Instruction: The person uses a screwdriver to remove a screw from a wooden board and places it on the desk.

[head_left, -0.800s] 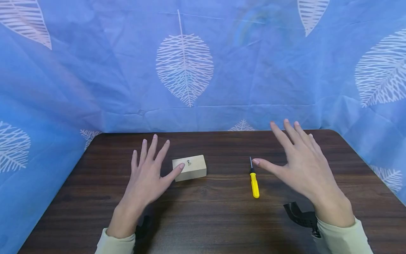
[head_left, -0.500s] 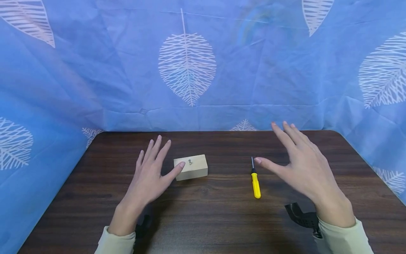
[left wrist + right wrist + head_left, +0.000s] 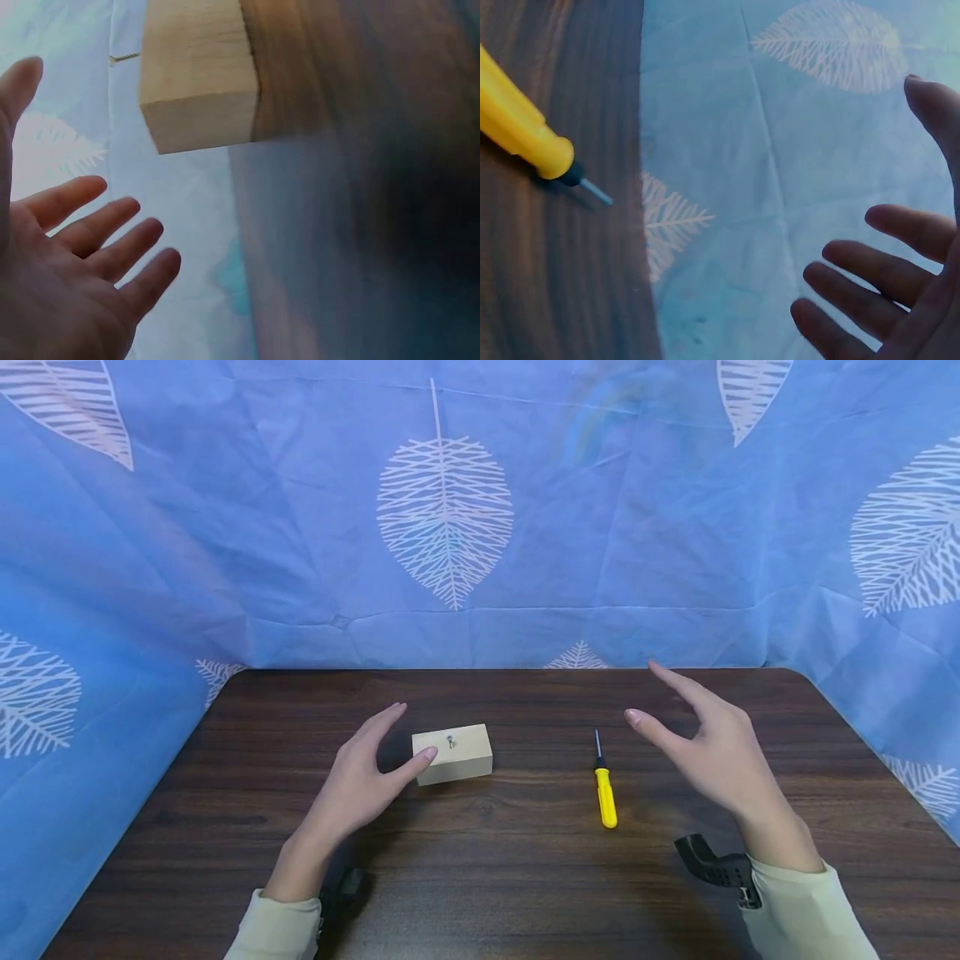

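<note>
A pale wooden block (image 3: 454, 762) lies on the table, left of centre in the head view. From its top face a screw (image 3: 451, 742) sticks up; the left wrist view shows the screw (image 3: 124, 58) standing out from the block (image 3: 199, 67). My left hand (image 3: 360, 785) hovers beside the block with fingers extended and nothing held; its thumb overlaps the block's left end in the head view. A screwdriver (image 3: 606, 793) with a yellow handle lies on the table, tip pointing away. To its right my right hand (image 3: 723, 756) is held above the table, fingers spread and holding nothing.
The dark wood-grain table (image 3: 495, 893) fills the lower head view. Behind it hangs a blue cloth (image 3: 300, 527) with white leaf prints, which also runs down both sides. Black straps with a device (image 3: 716, 864) sit at the wrists.
Both hands have turned so the thumb sides show more and the other fingers are hidden behind. The right hand has shifted slightly right, away from the screwdriver. Block and screwdriver lie still.
</note>
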Action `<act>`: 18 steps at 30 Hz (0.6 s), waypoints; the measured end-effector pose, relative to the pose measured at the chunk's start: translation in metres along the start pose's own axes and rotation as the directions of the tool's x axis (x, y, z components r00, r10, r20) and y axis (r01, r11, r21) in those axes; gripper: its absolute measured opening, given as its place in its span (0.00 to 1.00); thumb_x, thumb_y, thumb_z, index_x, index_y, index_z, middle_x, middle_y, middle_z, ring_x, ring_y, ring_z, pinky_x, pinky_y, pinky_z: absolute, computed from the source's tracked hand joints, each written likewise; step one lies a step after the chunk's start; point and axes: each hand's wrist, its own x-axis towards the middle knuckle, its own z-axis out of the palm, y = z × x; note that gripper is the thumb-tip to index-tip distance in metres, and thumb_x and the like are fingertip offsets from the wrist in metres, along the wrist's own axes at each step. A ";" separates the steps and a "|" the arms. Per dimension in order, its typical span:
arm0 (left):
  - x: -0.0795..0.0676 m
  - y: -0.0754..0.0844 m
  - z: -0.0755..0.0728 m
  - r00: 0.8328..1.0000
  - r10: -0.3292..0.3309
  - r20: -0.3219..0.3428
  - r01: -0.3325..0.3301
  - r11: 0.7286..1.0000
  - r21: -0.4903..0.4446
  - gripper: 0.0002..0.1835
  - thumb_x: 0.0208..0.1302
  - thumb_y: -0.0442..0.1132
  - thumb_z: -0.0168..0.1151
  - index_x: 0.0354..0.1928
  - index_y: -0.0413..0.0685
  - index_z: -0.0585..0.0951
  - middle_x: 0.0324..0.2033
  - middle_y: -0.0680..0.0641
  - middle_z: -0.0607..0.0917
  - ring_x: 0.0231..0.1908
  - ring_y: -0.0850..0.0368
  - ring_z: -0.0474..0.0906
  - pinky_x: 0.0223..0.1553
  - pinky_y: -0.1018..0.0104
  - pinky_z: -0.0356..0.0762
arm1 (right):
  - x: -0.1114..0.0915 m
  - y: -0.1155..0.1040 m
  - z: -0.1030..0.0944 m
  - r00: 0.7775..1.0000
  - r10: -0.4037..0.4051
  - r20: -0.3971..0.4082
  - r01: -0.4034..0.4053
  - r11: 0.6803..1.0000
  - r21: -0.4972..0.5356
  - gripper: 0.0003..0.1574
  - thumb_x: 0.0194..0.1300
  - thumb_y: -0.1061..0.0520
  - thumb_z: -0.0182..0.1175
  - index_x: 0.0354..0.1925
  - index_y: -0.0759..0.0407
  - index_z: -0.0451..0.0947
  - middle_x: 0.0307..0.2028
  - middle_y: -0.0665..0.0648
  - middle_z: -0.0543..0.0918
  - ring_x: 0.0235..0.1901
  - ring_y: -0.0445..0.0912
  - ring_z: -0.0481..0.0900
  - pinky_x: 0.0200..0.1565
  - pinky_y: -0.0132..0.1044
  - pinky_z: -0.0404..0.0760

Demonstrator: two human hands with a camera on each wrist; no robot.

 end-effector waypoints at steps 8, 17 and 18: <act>0.001 -0.012 0.004 0.993 -0.070 0.093 0.078 0.994 -0.079 0.47 0.69 0.59 0.74 0.83 0.53 0.65 0.82 0.41 0.67 0.83 0.37 0.60 0.77 0.30 0.63 | 0.003 0.029 0.013 0.990 0.129 0.056 -0.135 0.982 0.131 0.37 0.79 0.36 0.61 0.79 0.44 0.71 0.71 0.59 0.81 0.54 0.28 0.85 0.49 0.19 0.79; 0.003 -0.022 0.011 0.984 -0.072 0.163 0.105 0.973 -0.204 0.45 0.70 0.54 0.75 0.83 0.52 0.65 0.82 0.40 0.67 0.81 0.35 0.63 0.78 0.35 0.65 | 0.002 0.074 0.040 0.968 0.197 0.155 -0.249 0.827 0.504 0.40 0.82 0.40 0.59 0.77 0.65 0.70 0.61 0.50 0.89 0.54 0.28 0.87 0.54 0.22 0.84; 0.003 -0.024 0.012 0.983 -0.068 0.168 0.104 0.971 -0.214 0.45 0.70 0.53 0.75 0.83 0.51 0.65 0.81 0.39 0.67 0.81 0.35 0.64 0.78 0.36 0.65 | 0.001 0.079 0.043 0.968 0.193 0.158 -0.249 0.781 0.572 0.41 0.82 0.41 0.60 0.76 0.68 0.69 0.60 0.48 0.90 0.54 0.31 0.88 0.55 0.24 0.85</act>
